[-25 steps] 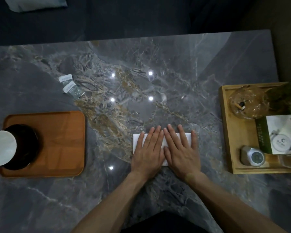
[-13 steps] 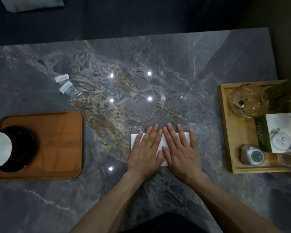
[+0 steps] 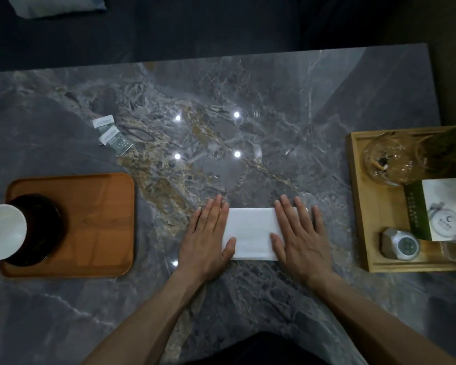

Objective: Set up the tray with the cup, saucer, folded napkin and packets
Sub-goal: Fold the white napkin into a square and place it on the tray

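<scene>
Dim scene; five ceiling-light glare spots on glossy marble table; edges darker, wide-angle bowed.

Two hands, one napkin, two packets, two trays, one cup, one saucer.

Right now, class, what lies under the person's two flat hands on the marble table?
A folded white paper napkin lies under the left hand and the right hand. Its middle shows between them; both ends are covered, so their edges cannot be seen.
</scene>
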Demonstrator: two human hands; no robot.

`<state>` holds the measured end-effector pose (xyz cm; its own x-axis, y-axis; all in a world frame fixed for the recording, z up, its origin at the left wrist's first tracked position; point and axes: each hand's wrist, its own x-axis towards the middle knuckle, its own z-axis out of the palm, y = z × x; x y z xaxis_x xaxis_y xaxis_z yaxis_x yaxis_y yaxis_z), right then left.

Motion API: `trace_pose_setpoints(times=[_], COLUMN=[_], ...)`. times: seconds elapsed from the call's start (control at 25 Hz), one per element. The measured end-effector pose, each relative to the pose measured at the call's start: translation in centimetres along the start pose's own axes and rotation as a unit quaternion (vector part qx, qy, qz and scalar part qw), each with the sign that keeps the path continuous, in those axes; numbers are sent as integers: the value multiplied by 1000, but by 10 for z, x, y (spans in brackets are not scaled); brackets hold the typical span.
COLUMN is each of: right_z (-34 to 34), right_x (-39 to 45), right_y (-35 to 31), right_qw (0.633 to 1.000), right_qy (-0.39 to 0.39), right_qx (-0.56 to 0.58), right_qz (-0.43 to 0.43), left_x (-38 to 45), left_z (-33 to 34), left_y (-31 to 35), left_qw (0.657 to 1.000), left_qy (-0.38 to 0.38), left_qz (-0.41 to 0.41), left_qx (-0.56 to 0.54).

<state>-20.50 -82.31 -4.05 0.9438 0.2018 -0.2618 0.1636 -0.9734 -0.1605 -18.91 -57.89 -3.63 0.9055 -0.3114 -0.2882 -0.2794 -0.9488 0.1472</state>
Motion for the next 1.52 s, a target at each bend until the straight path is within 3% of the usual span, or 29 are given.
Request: trace_pose_setpoints(times=[0.48, 0.72, 1.0, 1.16, 1.36, 1.52], right_z=[-14, -12, -16, -12, -16, -16], right_x=[-12, -53, -84, -87, -89, -86], right_y=[8, 23, 27, 23, 18, 11], right_qw=[999, 999, 999, 999, 999, 999], right_qy=[-25, -33, -41, -53, -31, -35], right_qx=[20, 20, 1, 9, 27, 20], right_qz=[-19, -7, -18, -8, -10, -14], left_x=[-2, -4, 15, 12, -13, -31], left_z=[-24, -48, -70, -70, -61, -62], left_y=[5, 6, 15, 16, 12, 12], left_qw=[999, 997, 987, 936, 844, 843], left_qy=[-39, -1, -82, -112, -86, -23], left_qz=[-10, -71, -133, -259, -310, -297], left_qx=[-12, -10, -47, -209, -430, -449])
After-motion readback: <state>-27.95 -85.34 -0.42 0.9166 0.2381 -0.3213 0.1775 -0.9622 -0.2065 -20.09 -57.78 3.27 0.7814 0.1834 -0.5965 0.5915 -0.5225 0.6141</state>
